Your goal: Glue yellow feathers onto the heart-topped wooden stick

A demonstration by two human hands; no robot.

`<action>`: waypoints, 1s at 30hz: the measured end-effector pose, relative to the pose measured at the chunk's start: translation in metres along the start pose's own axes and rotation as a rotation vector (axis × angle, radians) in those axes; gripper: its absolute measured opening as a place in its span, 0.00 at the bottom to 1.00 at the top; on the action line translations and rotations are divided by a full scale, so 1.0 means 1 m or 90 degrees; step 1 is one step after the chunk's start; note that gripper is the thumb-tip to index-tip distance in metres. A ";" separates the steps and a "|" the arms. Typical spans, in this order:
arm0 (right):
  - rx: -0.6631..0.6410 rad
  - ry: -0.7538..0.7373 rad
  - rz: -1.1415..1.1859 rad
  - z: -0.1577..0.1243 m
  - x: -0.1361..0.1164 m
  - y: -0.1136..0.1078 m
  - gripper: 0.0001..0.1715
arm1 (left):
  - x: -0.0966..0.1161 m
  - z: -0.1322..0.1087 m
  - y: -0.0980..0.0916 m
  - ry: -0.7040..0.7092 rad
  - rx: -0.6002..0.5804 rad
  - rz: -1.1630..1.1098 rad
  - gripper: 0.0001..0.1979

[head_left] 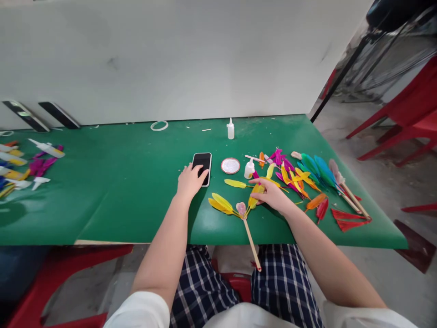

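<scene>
My left hand lies with fingers spread over a smartphone with a dark screen, its fingertips on the phone's lower part. My right hand has thumb and forefinger around a yellow feather on a stick piece. That piece has a wooden stick jutting past the table's front edge, a pinkish oval top, and yellow feathers fanned to the left. A loose yellow-green feather lies above it. Close by are a small white squeeze bottle and a round white lid-like disc.
Coloured feathers are spread at the right, beside finished-looking feathered sticks and red tassels. Another bottle stands at the back. Feathers and white-tipped items lie far left. A white partition rises behind the green table.
</scene>
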State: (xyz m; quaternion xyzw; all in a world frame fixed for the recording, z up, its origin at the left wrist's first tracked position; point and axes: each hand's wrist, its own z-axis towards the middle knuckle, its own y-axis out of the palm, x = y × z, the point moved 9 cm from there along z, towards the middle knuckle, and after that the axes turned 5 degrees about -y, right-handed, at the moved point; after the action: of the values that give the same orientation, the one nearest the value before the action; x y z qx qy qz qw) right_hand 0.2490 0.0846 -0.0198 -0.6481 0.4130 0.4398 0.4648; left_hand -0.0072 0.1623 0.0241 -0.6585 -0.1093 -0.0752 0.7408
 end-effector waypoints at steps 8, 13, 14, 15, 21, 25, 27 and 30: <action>0.012 -0.007 -0.001 0.001 -0.001 -0.003 0.29 | -0.011 0.008 -0.006 -0.036 -0.042 -0.109 0.26; 0.014 -0.001 -0.004 0.000 -0.002 -0.003 0.29 | -0.011 0.012 -0.003 -0.026 -0.051 -0.078 0.28; 0.015 0.001 -0.003 0.000 -0.002 -0.003 0.29 | -0.008 0.012 -0.003 -0.012 -0.041 -0.063 0.28; 0.016 0.003 -0.001 0.000 -0.002 -0.003 0.29 | -0.006 0.011 -0.003 0.002 -0.030 -0.052 0.28; 0.014 0.005 0.005 0.000 -0.001 -0.004 0.31 | -0.005 0.009 -0.003 0.018 -0.007 -0.045 0.26; 0.013 0.003 0.006 0.000 0.000 -0.004 0.31 | -0.006 0.008 -0.005 0.019 -0.007 -0.043 0.25; 0.015 0.002 0.003 0.000 -0.001 -0.004 0.31 | -0.006 0.007 -0.004 0.018 -0.005 -0.032 0.26; 0.021 0.002 0.003 0.000 -0.002 -0.004 0.31 | -0.005 0.007 -0.003 0.016 -0.003 -0.012 0.26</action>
State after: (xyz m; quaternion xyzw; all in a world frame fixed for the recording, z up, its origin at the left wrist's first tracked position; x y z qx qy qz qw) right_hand 0.2523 0.0855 -0.0173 -0.6403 0.4226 0.4330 0.4733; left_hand -0.0131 0.1688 0.0263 -0.6581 -0.1060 -0.0911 0.7399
